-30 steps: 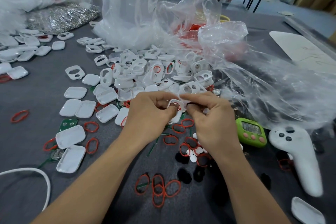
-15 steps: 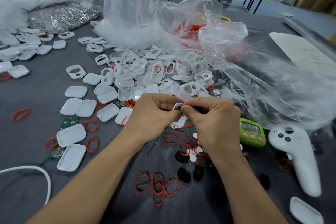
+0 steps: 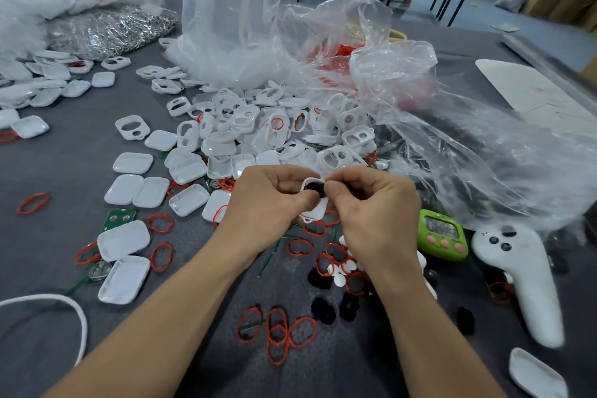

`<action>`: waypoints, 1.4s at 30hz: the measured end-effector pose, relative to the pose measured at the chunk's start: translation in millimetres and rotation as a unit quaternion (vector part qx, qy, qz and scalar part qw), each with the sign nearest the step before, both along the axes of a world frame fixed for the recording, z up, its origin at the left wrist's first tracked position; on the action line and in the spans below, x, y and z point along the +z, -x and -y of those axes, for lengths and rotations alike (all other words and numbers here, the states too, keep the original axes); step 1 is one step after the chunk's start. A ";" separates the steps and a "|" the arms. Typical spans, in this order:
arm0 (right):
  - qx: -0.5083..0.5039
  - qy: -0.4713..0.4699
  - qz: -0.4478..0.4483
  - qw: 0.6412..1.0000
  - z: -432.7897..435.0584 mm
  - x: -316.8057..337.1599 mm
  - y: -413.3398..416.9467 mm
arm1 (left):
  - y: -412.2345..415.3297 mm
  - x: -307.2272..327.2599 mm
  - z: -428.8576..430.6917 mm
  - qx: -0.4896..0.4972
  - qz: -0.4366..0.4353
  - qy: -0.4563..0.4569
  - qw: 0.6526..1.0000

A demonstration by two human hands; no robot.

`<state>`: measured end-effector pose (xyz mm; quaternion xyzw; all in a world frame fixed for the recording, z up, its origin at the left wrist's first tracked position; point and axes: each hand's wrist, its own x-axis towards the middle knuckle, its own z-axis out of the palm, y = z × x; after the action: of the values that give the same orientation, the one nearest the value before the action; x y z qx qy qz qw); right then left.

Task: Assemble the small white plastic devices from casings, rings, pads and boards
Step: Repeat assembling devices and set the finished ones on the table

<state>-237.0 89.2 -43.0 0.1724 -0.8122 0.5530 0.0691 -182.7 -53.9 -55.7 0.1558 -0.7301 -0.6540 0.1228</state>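
My left hand (image 3: 265, 203) and my right hand (image 3: 371, 207) meet at the middle of the grey table and both pinch one small white casing (image 3: 315, 207). A black pad (image 3: 315, 187) fills its upper opening under my fingertips. Behind my hands lies a heap of white casings with holes (image 3: 274, 129). Plain white casing halves (image 3: 135, 187) lie to the left. Red rings (image 3: 277, 329) and black pads (image 3: 323, 310) are scattered in front, with small white discs (image 3: 342, 271) under my right wrist. A green board (image 3: 118, 216) peeks out at the left.
Crumpled clear plastic bags (image 3: 420, 126) cover the back and right of the table. A green timer (image 3: 442, 234) and a white controller (image 3: 523, 278) lie at the right. A white cord (image 3: 64, 304) loops at the lower left. A bag of silvery parts (image 3: 106, 29) sits far left.
My hands have turned the casing and drawn closer together. A black pad now sits in its opening, where a second ago the opening was bare.
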 end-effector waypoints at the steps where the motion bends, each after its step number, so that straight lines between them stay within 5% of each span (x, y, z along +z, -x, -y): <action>1: -0.003 0.008 0.015 1.000 -0.1 -0.2 1.3 | 0.2 0.3 -0.3 0.001 0.001 0.001 1.000; 11: -0.056 -0.043 -0.028 0.997 11.7 -5.0 -8.5 | 1.6 1.7 -2.8 0.035 0.008 0.027 0.999; 19: 0.027 0.040 0.148 0.988 7.8 -2.4 0.4 | 0.0 5.1 -2.9 0.044 -0.028 -0.009 0.999; 24: -0.008 0.029 0.097 0.995 8.7 -0.3 0.6 | -1.2 6.7 -5.4 0.032 -0.036 -0.075 0.996; 29: -0.028 0.015 0.031 0.999 11.4 -1.3 -8.3 | 0.4 5.8 -7.4 0.076 -0.033 0.015 0.996; 32: -0.004 0.031 0.082 0.996 10.9 0.0 -6.1 | 1.4 5.0 -6.7 0.098 -0.034 0.038 0.994; 36: -0.030 -0.014 0.067 0.997 7.4 1.2 -5.9 | 0.4 4.0 -5.5 0.043 -0.032 0.075 0.996; 42: 0.006 -0.022 0.043 0.999 7.5 0.6 -10.7 | 0.2 4.2 2.1 0.032 -0.005 0.043 0.999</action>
<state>-226.3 81.7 -42.4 0.1545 -0.8255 0.5422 0.0272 -182.9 -56.0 -51.5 0.1706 -0.7515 -0.6183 0.1542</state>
